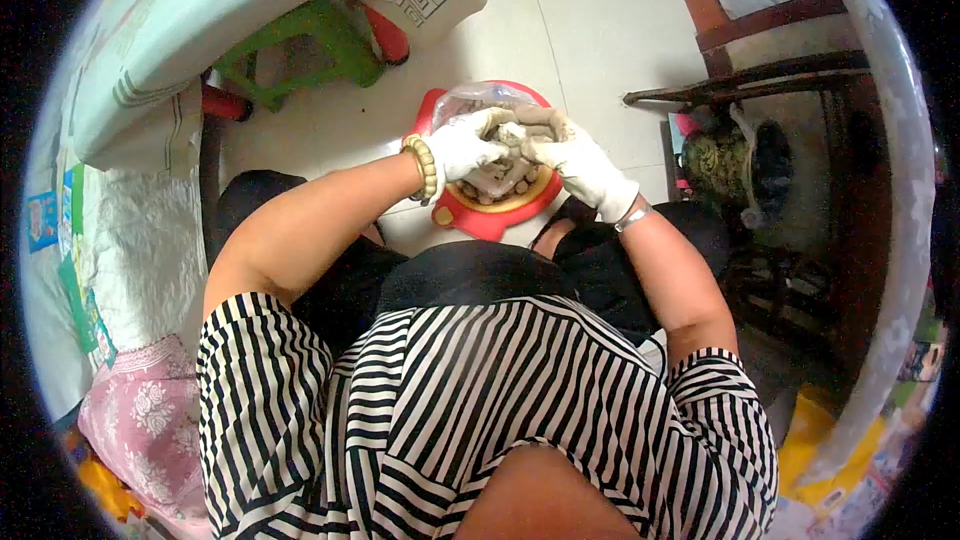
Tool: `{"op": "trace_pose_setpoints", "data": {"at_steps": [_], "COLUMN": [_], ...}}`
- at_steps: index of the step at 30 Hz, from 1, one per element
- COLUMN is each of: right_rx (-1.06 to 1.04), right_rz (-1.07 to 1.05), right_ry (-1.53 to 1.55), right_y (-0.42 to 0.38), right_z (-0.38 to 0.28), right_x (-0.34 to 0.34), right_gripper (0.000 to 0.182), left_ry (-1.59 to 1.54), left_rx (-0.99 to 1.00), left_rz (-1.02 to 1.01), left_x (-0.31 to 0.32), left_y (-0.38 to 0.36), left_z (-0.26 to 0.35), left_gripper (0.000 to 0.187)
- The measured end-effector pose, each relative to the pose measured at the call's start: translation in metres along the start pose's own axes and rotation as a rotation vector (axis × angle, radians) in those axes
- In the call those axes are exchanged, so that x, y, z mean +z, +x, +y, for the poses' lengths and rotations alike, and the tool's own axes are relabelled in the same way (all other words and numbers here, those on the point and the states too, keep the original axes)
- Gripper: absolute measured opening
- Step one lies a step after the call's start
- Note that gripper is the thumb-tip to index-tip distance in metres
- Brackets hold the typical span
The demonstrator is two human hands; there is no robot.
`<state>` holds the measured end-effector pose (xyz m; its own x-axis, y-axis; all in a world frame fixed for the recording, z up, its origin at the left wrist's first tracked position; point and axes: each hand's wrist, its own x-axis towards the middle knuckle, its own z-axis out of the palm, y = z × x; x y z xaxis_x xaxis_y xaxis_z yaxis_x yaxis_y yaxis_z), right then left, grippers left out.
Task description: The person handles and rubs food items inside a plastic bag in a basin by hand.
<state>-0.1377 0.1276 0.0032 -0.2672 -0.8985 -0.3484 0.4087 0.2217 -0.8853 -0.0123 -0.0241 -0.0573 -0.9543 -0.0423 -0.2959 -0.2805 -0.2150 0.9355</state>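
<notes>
Both hands wear white gloves with grey-brown dirt on the fingers, and they meet above a red and yellow stool (480,223). My left hand (472,147), with a beaded bracelet at the wrist, has its fingers curled around a small pale lump (511,134). From the other side, my right hand (578,162), with a metal band at the wrist, presses curled fingers on the same lump. What the lump is cannot be made out. Beneath the hands, a clear plastic bag (497,93) lies on the stool with small brownish pieces in and around it.
A cloth-covered table (300,0) stands at the upper left, with a green stool (335,50) under it. At the right are a dark wooden rack (740,85) and a bag of greenish stuff (718,155). Pale floor tiles (600,30) lie beyond the stool.
</notes>
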Motion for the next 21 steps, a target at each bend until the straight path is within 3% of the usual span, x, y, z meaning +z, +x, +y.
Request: {"op": "trace_pose_setpoints", "data": {"at_steps": [3, 5, 7, 10, 15, 21], "right_rx": [0.038, 0.153, 0.165, 0.174, 0.198, 0.275], "right_rz": [-0.046, -0.073, -0.061, -0.026, -0.034, -0.228], "right_ry": [0.1, 0.186, 0.205, 0.211, 0.244, 0.451], "right_y": [0.002, 0.007, 0.011, 0.003, 0.006, 0.008], "right_z": [-0.01, -0.015, -0.013, -0.012, -0.004, -0.01], "right_x": [0.003, 0.0, 0.0, 0.005, -0.005, -0.01], "right_gripper": [0.041, 0.048, 0.045, 0.043, 0.043, 0.03], "left_ry": [0.16, 0.206, 0.441, 0.502, 0.39, 0.313], "left_rx": [0.003, -0.014, 0.013, 0.006, 0.073, 0.107], "left_rz": [0.076, 0.087, 0.147, 0.136, 0.084, 0.037], "left_x": [-0.005, -0.007, -0.001, 0.005, 0.01, 0.013], "left_y": [-0.002, 0.0, -0.005, -0.008, -0.006, -0.013], "left_z": [0.005, 0.007, 0.02, 0.021, 0.013, 0.031], "left_gripper": [0.051, 0.05, 0.047, 0.047, 0.048, 0.044]}}
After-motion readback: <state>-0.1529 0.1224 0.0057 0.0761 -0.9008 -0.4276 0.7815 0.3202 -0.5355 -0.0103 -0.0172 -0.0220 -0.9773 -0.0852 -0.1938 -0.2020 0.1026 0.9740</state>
